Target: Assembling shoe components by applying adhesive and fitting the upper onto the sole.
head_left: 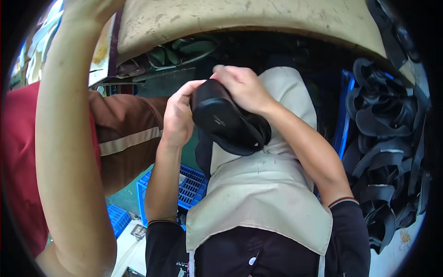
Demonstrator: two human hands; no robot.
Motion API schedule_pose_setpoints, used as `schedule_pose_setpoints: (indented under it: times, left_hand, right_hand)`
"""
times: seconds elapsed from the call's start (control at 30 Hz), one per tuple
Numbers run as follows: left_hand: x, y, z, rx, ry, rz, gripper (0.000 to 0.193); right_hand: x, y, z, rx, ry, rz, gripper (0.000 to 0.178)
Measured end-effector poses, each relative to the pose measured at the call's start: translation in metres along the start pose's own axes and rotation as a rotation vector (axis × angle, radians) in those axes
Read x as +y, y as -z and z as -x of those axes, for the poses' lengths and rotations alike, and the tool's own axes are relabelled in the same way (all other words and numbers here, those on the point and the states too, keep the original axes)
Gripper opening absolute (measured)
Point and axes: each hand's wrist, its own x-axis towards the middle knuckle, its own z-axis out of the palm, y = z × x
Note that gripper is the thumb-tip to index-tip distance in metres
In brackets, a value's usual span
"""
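your left hand point(178, 115) holds the shoe point(214, 117) by its left side. right hand point(245, 90) curls at its far end, grip unclear; long axis slants near-right.

Black shoe point(210, 115): smooth, soft sheen. Cream apron point(258, 203): matt cloth, creased. Blue crate point(197, 187): smooth-looking plastic. Tabletop point(258, 14): matt, scuffed. Dark shoe pieces point(385, 117): mostly matt.

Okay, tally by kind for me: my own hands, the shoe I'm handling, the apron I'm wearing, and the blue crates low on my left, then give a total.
Own hands: 2 (left hand, right hand)
Black shoe: 1
Beige apron: 1
Blue crates: 2, both partly hidden
Total: 6
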Motion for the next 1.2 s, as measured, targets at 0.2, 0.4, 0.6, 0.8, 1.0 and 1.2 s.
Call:
schedule_pose_setpoints:
  times: [0.2, 0.4, 0.6, 0.8, 1.0, 1.2]
  left_hand:
    - [0.025, -0.022, -0.007, 0.132, -0.118, -0.536, 0.031]
    - [0.0, -0.013, -0.009, 0.261, -0.272, -0.608, 0.037]
    - [-0.005, 0.044, -0.017, 0.25, -0.356, -0.659, 0.031]
    - [0.047, 0.031, -0.019, -0.018, -0.755, -0.97, 0.018]
    - [0.07, 0.048, -0.003, -0.419, -0.774, -1.327, 0.027]
    - [0.035, 0.054, 0.014, -0.527, -0.581, -1.577, 0.029]
  right_hand:
    - [-0.046, 0.024, 0.035, -0.116, 0.281, 0.049, 0.094]
    - [-0.053, 0.014, 0.035, -0.092, 0.181, 0.131, 0.083]
    - [-0.037, -0.015, 0.007, -0.175, 0.148, 0.186, 0.068]
    - [-0.034, -0.025, -0.031, -0.395, 0.111, -0.068, 0.062]
    - [-0.013, -0.054, -0.044, -0.553, 0.06, -0.138, 0.04]
    - [0.041, -0.063, -0.035, -0.764, -0.005, -0.245, 0.024]
